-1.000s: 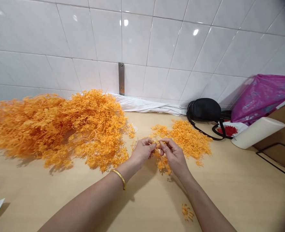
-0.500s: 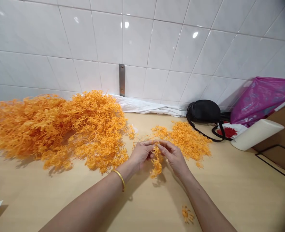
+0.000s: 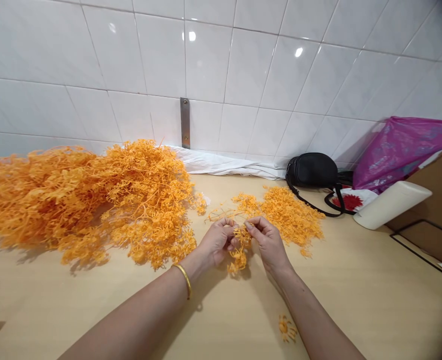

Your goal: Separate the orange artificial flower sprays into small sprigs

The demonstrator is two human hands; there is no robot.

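Between my hands hangs an orange flower sprig (image 3: 238, 260), its small thin-petalled blooms drooping toward the table. My left hand (image 3: 217, 241), with a gold bangle (image 3: 183, 280) on the wrist, is closed on the sprig. My right hand (image 3: 268, 242) pinches at its upper right side between thumb and forefinger. Just beyond the fingers lie thin orange stems (image 3: 221, 215). A loose pile of orange flower heads (image 3: 292, 215) spreads behind my right hand. One single flower head (image 3: 287, 328) rests beside my right forearm.
A large heap of orange flower sprigs (image 3: 138, 200) covers the left. At the back right are a black bag (image 3: 313, 171) with a strap, a cream bottle (image 3: 393, 205) lying tilted, a purple plastic bag (image 3: 404, 150) and a black wire frame (image 3: 419, 250). White cloth (image 3: 224, 165) lines the tiled wall.
My hands have moved slightly apart at the top of the sprig, my right fingers drawing away from the left. The sprig has shifted a little left. The view has turned slightly.
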